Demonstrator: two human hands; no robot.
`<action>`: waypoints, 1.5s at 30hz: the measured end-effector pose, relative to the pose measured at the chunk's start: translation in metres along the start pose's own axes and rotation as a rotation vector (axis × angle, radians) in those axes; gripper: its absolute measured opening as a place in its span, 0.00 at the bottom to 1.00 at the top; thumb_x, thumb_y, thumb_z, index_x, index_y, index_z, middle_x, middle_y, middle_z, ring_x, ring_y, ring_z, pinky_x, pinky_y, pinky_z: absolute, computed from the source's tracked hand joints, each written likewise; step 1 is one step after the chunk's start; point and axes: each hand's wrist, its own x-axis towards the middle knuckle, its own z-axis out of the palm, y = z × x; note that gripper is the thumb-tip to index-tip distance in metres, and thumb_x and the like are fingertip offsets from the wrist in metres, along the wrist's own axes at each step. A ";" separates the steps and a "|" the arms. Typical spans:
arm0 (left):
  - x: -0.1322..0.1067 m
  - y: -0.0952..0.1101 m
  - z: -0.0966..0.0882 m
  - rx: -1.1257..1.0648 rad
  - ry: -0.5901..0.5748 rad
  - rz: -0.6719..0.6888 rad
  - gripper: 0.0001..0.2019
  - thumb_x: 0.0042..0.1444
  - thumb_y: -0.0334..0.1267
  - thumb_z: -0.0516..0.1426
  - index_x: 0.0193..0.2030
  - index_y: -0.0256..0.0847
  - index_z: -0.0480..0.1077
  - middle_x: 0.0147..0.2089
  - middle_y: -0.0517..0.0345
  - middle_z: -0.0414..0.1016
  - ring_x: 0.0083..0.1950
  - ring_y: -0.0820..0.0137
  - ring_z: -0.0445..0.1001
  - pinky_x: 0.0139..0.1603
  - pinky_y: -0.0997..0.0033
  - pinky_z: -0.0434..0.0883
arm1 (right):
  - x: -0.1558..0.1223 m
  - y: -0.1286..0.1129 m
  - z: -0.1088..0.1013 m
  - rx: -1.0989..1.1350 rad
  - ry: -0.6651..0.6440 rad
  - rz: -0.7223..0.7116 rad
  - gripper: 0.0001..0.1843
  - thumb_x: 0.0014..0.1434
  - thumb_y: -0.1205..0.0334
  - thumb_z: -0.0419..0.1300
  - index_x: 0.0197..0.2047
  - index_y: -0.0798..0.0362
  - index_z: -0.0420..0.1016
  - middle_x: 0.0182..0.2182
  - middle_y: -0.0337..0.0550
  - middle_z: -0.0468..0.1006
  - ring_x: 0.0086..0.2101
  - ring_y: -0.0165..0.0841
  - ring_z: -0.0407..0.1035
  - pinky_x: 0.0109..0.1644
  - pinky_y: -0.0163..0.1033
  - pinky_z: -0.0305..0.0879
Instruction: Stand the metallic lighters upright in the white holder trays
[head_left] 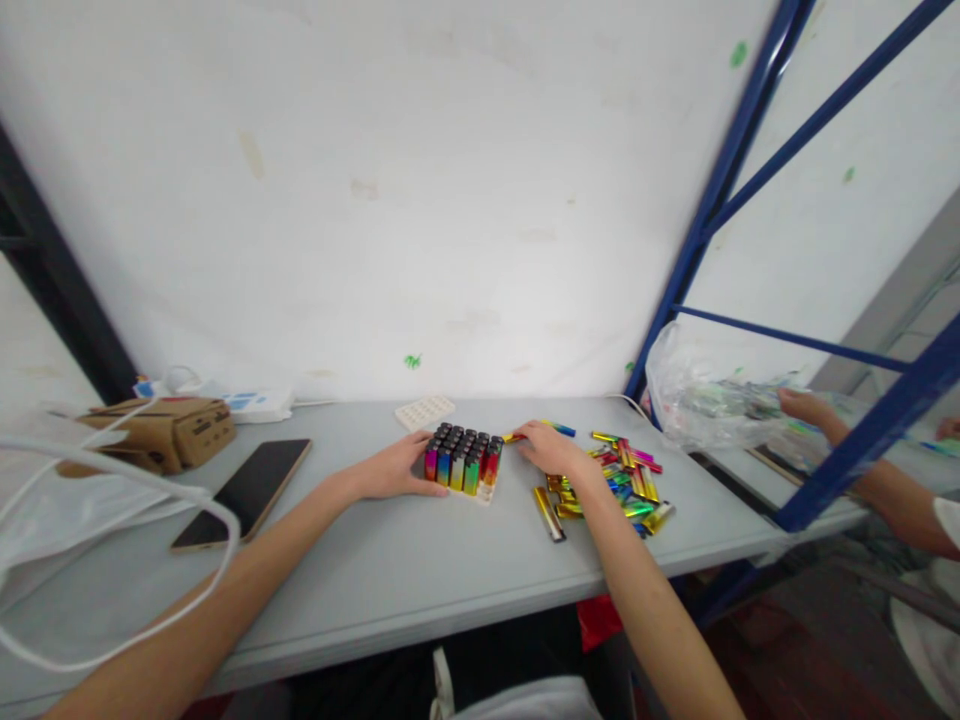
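Note:
Metallic, many-coloured lighters (461, 455) with black tops stand upright in rows in a white tray (485, 494). A few holes show bare at the tray's front right corner. My left hand (401, 466) wraps around the left side of the tray, thumb at the front and fingers behind. To the right of the tray, my right hand (549, 450) is closed on a lighter (511, 437), whose gold-coloured end pokes out toward the tray. Beside and partly under my right forearm lies a loose pile of shiny lighters (624, 490). One gold lighter (549, 514) lies apart, nearer me.
Behind the lighters lies another white holed tray (424, 411). A phone (247, 492), a cardboard box (165, 425) and a white cable (217, 510) are at left. A blue frame (697, 240), plastic bag (679, 390) and another person's arm (862, 460) are at right.

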 end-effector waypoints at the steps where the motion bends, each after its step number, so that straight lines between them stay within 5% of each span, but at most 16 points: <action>1: 0.000 0.000 0.000 -0.003 0.003 0.005 0.43 0.52 0.61 0.72 0.69 0.40 0.70 0.71 0.44 0.71 0.73 0.46 0.68 0.78 0.51 0.61 | -0.001 -0.003 -0.002 -0.020 0.009 0.033 0.24 0.69 0.67 0.58 0.66 0.60 0.76 0.62 0.60 0.77 0.62 0.44 0.72 0.71 0.45 0.61; 4: 0.000 0.001 0.000 -0.010 0.010 0.017 0.42 0.51 0.60 0.72 0.68 0.41 0.71 0.71 0.45 0.71 0.72 0.46 0.69 0.78 0.52 0.62 | -0.004 -0.009 -0.009 -0.064 -0.003 0.143 0.25 0.69 0.64 0.61 0.67 0.55 0.76 0.59 0.59 0.76 0.58 0.44 0.74 0.67 0.45 0.63; 8: -0.001 0.003 -0.001 -0.002 -0.013 -0.016 0.43 0.53 0.60 0.71 0.69 0.39 0.69 0.73 0.43 0.69 0.73 0.47 0.67 0.79 0.53 0.60 | -0.007 -0.013 -0.013 -0.108 -0.021 0.246 0.15 0.70 0.64 0.61 0.55 0.49 0.84 0.55 0.57 0.77 0.58 0.47 0.72 0.63 0.48 0.64; 11: -0.001 0.004 -0.002 0.002 -0.022 -0.028 0.44 0.53 0.60 0.71 0.70 0.39 0.68 0.73 0.43 0.68 0.74 0.47 0.66 0.79 0.53 0.60 | -0.009 -0.015 -0.016 -0.093 0.089 0.255 0.15 0.70 0.62 0.61 0.58 0.48 0.80 0.56 0.55 0.78 0.57 0.47 0.72 0.59 0.47 0.66; 15: -0.001 0.003 -0.002 0.004 -0.023 -0.018 0.43 0.53 0.61 0.71 0.70 0.40 0.68 0.73 0.44 0.68 0.74 0.48 0.66 0.79 0.54 0.59 | -0.008 -0.012 -0.021 0.079 0.238 0.266 0.15 0.75 0.57 0.56 0.61 0.48 0.75 0.44 0.49 0.85 0.47 0.40 0.78 0.53 0.41 0.68; 21: 0.000 -0.001 -0.001 0.004 -0.019 0.004 0.44 0.53 0.63 0.70 0.70 0.41 0.69 0.73 0.44 0.69 0.74 0.46 0.66 0.79 0.50 0.60 | -0.001 -0.011 -0.021 0.237 0.394 0.132 0.13 0.74 0.57 0.56 0.50 0.52 0.81 0.44 0.49 0.87 0.44 0.40 0.80 0.53 0.41 0.68; 27: 0.000 -0.003 0.000 -0.004 -0.005 0.023 0.44 0.53 0.63 0.70 0.70 0.43 0.69 0.73 0.46 0.69 0.73 0.47 0.67 0.79 0.52 0.60 | 0.004 -0.011 -0.024 0.384 0.526 0.164 0.15 0.64 0.48 0.66 0.38 0.53 0.82 0.24 0.38 0.77 0.28 0.34 0.70 0.38 0.38 0.65; 32: 0.000 -0.001 0.000 0.009 -0.024 0.003 0.44 0.53 0.61 0.71 0.71 0.40 0.68 0.74 0.43 0.68 0.74 0.47 0.66 0.79 0.52 0.59 | 0.001 -0.018 -0.024 0.592 0.419 -0.081 0.26 0.69 0.38 0.56 0.33 0.52 0.75 0.32 0.44 0.79 0.35 0.35 0.73 0.42 0.39 0.69; 37: -0.001 0.000 0.000 0.013 -0.021 0.002 0.44 0.53 0.62 0.70 0.71 0.40 0.68 0.74 0.43 0.67 0.74 0.47 0.65 0.79 0.52 0.59 | 0.000 -0.031 -0.018 0.941 0.240 -0.083 0.27 0.70 0.33 0.51 0.43 0.49 0.68 0.29 0.36 0.73 0.28 0.31 0.71 0.36 0.37 0.71; 40: 0.000 0.000 0.000 0.010 -0.022 0.011 0.43 0.53 0.63 0.70 0.70 0.41 0.69 0.73 0.44 0.69 0.74 0.47 0.66 0.79 0.52 0.59 | 0.000 -0.034 -0.021 0.840 0.323 0.001 0.25 0.70 0.34 0.49 0.41 0.48 0.68 0.25 0.32 0.67 0.24 0.30 0.63 0.29 0.34 0.64; 45: 0.000 0.001 -0.001 -0.001 -0.009 0.008 0.44 0.52 0.63 0.71 0.70 0.42 0.69 0.73 0.44 0.69 0.74 0.47 0.66 0.79 0.53 0.60 | -0.003 -0.036 -0.028 0.437 0.611 0.087 0.30 0.68 0.36 0.52 0.24 0.49 0.57 0.20 0.33 0.58 0.26 0.30 0.56 0.32 0.36 0.52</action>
